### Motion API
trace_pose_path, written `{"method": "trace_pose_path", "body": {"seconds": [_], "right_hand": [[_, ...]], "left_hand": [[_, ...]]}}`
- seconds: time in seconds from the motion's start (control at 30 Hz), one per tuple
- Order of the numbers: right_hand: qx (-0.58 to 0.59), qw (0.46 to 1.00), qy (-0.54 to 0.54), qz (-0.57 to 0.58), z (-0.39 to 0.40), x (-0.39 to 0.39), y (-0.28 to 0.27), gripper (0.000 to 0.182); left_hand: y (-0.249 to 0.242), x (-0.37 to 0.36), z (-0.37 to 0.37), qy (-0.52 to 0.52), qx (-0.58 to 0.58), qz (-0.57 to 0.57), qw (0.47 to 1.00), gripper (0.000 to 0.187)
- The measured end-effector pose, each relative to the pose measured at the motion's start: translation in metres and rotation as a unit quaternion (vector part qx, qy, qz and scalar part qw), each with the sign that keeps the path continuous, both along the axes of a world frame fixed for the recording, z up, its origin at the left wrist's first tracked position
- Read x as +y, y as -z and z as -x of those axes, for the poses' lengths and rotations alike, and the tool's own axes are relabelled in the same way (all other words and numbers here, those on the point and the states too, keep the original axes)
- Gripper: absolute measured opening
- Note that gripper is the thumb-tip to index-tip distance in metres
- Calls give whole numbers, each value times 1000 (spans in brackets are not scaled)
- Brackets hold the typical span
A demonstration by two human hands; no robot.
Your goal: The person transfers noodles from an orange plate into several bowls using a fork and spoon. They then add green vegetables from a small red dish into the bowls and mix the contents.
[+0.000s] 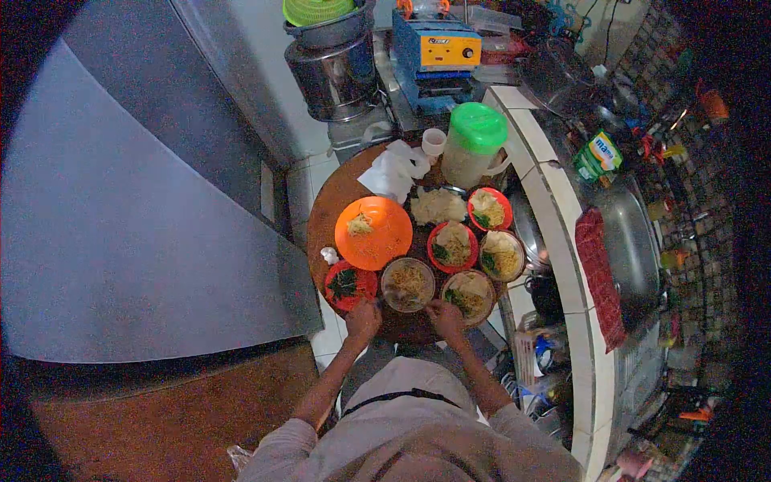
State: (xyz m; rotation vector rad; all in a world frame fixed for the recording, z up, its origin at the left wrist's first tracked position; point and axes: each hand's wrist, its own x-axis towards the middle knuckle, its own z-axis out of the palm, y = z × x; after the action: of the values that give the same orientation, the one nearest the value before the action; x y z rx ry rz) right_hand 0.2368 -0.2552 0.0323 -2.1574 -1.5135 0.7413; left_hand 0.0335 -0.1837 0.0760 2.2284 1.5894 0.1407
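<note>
A bowl of noodles (pixel 408 283) stands at the near edge of the round table, between my two hands. My left hand (pixel 363 320) is closed at the bowl's lower left, near a red plate of dark greens (pixel 344 283). On the bowl's right side, my right hand (pixel 446 318) is closed too, its fingers close to the rim. Whatever either hand grips is too small to make out. Just right of it sits another bowl with noodles, greens and a pale cracker (pixel 469 299). Several similar bowls, including a red one (pixel 452 246), stand behind.
An orange plate (pixel 385 245) with a little food lies left of centre. Behind are a tray of pale crackers (pixel 438 206), white tissue (pixel 392 173), a white cup (pixel 434 142) and a green-lidded pitcher (pixel 474 149). A tiled counter edge (pixel 562 209) borders the table's right.
</note>
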Motion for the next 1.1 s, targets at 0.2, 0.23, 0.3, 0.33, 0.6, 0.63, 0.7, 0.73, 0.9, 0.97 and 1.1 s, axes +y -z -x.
{"method": "trace_pose_path", "body": {"seconds": [0.2,0.23,0.3,0.33,0.6,0.63,0.7,0.73,0.9,0.97,1.1], "right_hand": [[-68,998,-2,6,5,4,-1,29],[-21,999,30,-28,3,5,1,29],[26,996,63,-59,1,5,3,29],[15,994,85,-60,1,5,3,29],[-84,993,23,-76,5,8,0,28],[-58,996,27,-57,7,10,-4,27],[-30,998,32,-38,10,12,-3,26],[-51,998,20,-26,12,15,8,25],[-63,998,25,-17,21,20,-10,22],[-87,994,5,62,22,23,-18,21],[-77,997,7,-13,18,16,-13,21]], "left_hand": [[7,4,4,7,-64,-94,993,21],[4,5,4,4,-63,-94,994,21],[0,7,3,-5,-22,-46,999,22],[1,7,2,-4,-23,-45,999,22],[34,14,-1,13,-4,-70,997,20],[35,15,-1,15,-4,-70,997,20],[36,18,0,19,12,-20,1000,20],[32,19,-1,19,12,-20,1000,20],[29,19,-4,4,-10,-35,999,20],[21,17,-2,21,-20,-62,998,20],[22,17,-2,35,-26,-57,997,19]]}}
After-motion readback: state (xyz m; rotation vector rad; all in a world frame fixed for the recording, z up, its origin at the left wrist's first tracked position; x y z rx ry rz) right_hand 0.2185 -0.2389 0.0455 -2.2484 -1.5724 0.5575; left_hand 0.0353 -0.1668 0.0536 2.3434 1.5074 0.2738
